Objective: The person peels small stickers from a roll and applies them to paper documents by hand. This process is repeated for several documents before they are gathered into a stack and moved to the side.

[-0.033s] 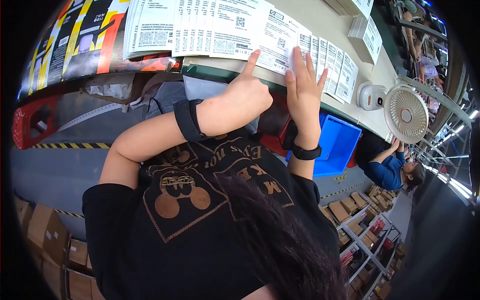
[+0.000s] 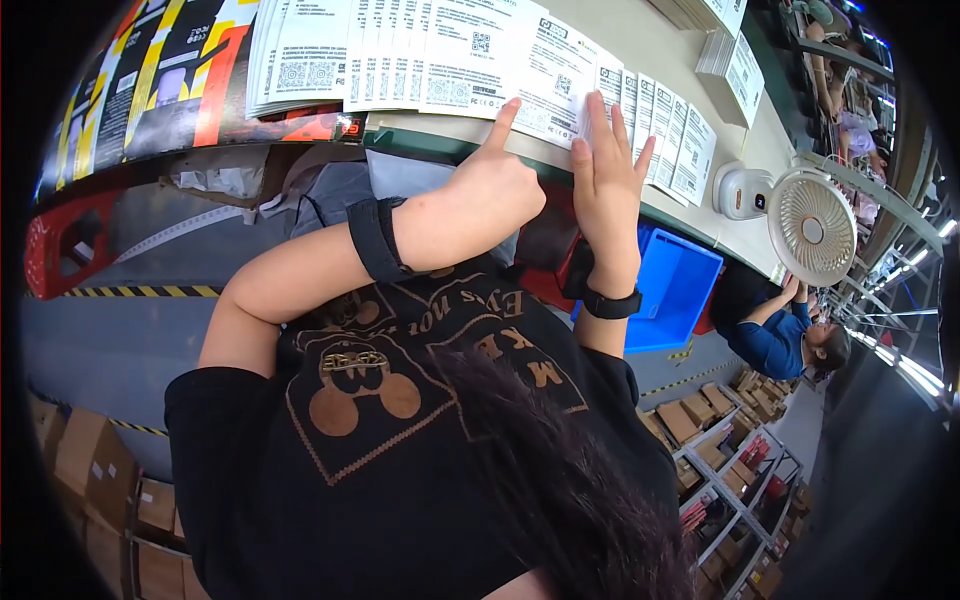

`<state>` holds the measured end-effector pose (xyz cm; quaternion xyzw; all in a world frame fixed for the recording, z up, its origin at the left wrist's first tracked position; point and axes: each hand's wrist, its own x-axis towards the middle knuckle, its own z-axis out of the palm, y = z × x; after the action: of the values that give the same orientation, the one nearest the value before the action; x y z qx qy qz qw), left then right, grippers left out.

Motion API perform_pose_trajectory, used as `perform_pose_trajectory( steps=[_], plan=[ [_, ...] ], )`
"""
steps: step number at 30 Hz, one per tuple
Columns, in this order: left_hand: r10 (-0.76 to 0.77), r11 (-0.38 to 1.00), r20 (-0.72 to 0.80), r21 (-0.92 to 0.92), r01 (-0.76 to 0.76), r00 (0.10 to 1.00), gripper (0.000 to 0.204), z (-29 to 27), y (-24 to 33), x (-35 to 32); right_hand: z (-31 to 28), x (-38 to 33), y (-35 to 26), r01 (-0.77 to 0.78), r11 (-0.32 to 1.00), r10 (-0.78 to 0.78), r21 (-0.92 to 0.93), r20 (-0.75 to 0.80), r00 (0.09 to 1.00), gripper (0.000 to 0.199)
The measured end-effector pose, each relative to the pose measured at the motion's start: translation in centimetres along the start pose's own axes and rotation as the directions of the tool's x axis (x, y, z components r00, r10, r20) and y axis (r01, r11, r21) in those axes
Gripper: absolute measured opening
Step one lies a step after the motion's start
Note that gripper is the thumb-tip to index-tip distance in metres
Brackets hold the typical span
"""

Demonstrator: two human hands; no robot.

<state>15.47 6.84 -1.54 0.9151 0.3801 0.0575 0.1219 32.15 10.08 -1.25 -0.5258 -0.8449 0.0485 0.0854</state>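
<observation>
Printed white leaflets lie fanned along the near edge of the table. My left hand (image 2: 490, 200) has its index finger stretched out, its tip on the lower edge of a white leaflet (image 2: 555, 65). Its other fingers are curled in, and nothing shows in them. Flat and with fingers spread, my right hand (image 2: 610, 190) rests at that leaflet's right edge, beside a fanned row of leaflets (image 2: 688, 150). Left of my hands are another overlapping row of leaflets (image 2: 462, 55) and a separate stack of leaflets (image 2: 305, 55).
Colourful printed boxes (image 2: 150, 90) stand at the left. More paper stacks (image 2: 732, 75) lie at the far right, near a white fan (image 2: 812, 230). A blue bin (image 2: 680, 285) sits below the table edge. At the right, a person in blue (image 2: 775, 335) is nearby.
</observation>
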Motion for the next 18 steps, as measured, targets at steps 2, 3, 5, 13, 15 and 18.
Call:
perform_pose_trajectory(
  steps=[2,3,5,13,15,18],
  plan=[
    [0.005,1.0,-0.019,0.003,-0.005,1.0,0.013,0.1,-0.1,0.0,0.0,0.0,-0.6,0.002,0.995,0.003,0.098,-0.052,0.999,0.048],
    [0.006,1.0,-0.019,0.003,-0.006,1.0,0.013,0.2,-0.1,0.0,0.0,0.0,-0.8,0.005,0.989,0.007,0.148,-0.079,0.997,0.048],
    [0.008,1.0,-0.069,-0.022,-0.009,0.998,0.013,0.4,-0.2,0.0,-0.1,-0.4,-1.2,-0.012,0.988,0.018,0.152,-0.038,0.999,0.048],
    [0.093,0.992,-0.167,-0.066,-0.105,0.982,0.008,-0.4,-1.2,-1.1,0.5,-1.5,1.8,-0.119,0.959,0.159,0.257,-0.143,0.977,0.049],
    [0.13,0.987,-0.206,-0.064,-0.146,0.97,0.008,-1.6,-1.8,-1.8,1.9,-0.9,2.8,-0.158,0.977,0.18,0.141,-0.165,0.97,0.051],
    [0.0,0.969,-0.277,-0.238,-0.069,0.961,0.011,-4.5,-1.9,-4.0,1.9,-0.6,1.9,-0.139,0.982,0.162,0.126,-0.193,0.968,0.054]
  ],
)
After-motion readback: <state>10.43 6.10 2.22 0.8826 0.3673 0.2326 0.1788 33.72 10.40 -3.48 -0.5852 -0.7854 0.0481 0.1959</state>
